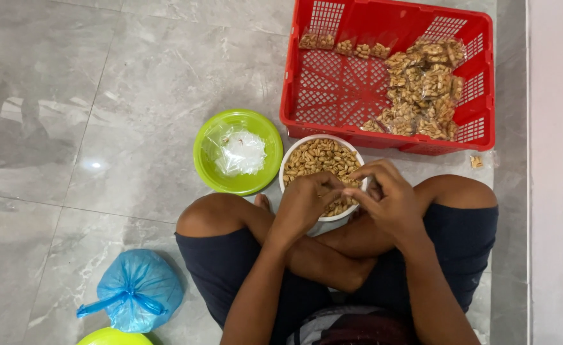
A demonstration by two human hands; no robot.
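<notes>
The left hand [304, 203] and the right hand [387, 197] meet in the lower middle of the frame, just over the near rim of a white bowl [284, 167] full of peanuts [319, 156]. The fingers of both hands are curled narrow and pinched together at one spot, as if they hold something small between them, but what it is I cannot tell, because the fingers cover it. The person sits cross-legged on the grey tiled floor [102, 128], and the bowl stands on the floor right in front of the knees. To the left of it, touching or almost touching, stands a green bowl [206, 167] with empty clear plastic bags [240, 152] inside. Above them, in the upper right of the frame, a red plastic crate [294, 102] holds many small filled packets of peanuts [422, 89], heaped on its right side and in a row along its far wall; the left part of the crate shows bare. So a good number of packets seem done, while the white bowl is quite full, so much appears to remain. One small packet [477, 161] lies on the floor beside the crate. In the lower left corner there is a tied blue plastic bag [137, 287]
</notes>
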